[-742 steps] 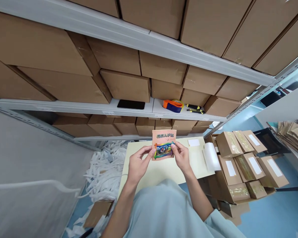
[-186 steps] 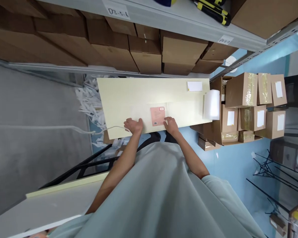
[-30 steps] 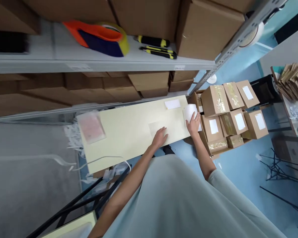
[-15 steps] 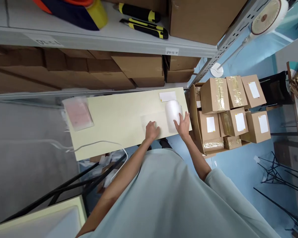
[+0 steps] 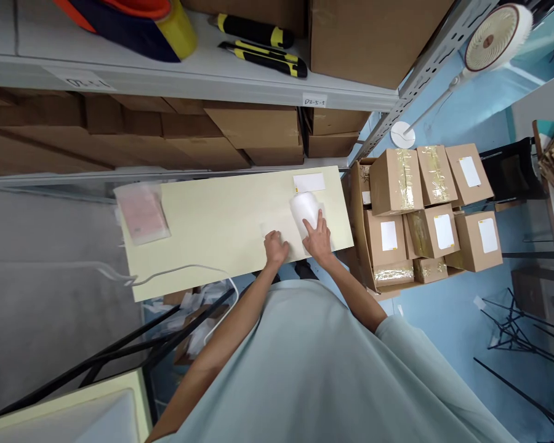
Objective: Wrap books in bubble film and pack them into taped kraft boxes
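Note:
A white rounded bundle (image 5: 303,208) lies on a translucent sheet (image 5: 287,231) near the right end of the pale yellow table (image 5: 212,215). My right hand (image 5: 318,237) rests on the bundle's right side, its fingers apart. At the sheet's left part, my left hand (image 5: 276,247) has its fingers curled together; whatever they may hold is too small to make out. Behind the bundle lies a white label (image 5: 309,182). A clear bag with something pink (image 5: 143,212) is at the table's left end.
A shelf (image 5: 203,87) with cutters (image 5: 263,56) and cardboard boxes runs behind the table. To the right stands a large carton (image 5: 360,246) holding several taped boxes (image 5: 397,181). A white cable (image 5: 184,266) crosses the table's front left edge. Farther off is a fan (image 5: 498,37).
The white bundle has shifted left and tilted, closer to my left hand. My right hand has moved left with it. My left hand stays at the sheet.

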`<move>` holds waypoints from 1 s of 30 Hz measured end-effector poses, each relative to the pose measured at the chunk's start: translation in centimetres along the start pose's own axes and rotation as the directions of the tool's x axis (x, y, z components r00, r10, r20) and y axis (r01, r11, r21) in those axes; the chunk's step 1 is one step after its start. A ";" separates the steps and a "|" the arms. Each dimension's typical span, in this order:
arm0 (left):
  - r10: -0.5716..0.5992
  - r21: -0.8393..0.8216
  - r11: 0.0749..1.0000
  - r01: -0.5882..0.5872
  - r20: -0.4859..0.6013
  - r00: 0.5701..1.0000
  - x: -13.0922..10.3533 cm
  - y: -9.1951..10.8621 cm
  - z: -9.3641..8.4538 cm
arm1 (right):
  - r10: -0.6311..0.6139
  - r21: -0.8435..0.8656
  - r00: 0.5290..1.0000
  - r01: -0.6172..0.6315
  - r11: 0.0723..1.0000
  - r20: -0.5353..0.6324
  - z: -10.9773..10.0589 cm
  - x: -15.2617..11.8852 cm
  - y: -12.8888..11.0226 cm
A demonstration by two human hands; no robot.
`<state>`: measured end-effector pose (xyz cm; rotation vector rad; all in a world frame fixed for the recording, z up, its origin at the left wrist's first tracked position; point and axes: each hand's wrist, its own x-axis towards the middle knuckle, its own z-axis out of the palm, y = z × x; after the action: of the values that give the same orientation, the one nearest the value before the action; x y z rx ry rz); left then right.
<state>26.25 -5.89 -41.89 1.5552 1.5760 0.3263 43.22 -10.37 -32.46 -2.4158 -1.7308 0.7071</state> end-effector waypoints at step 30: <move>0.065 -0.305 0.929 -0.211 -0.425 0.903 -5.3 4.2 -16.1 | -0.425 0.081 0.805 0.497 0.864 -0.415 -2.4 -0.1 -9.2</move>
<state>16.68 -3.78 -27.43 1.3800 1.6068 1.0131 36.17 -6.69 -27.27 -1.7414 -1.8695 0.2846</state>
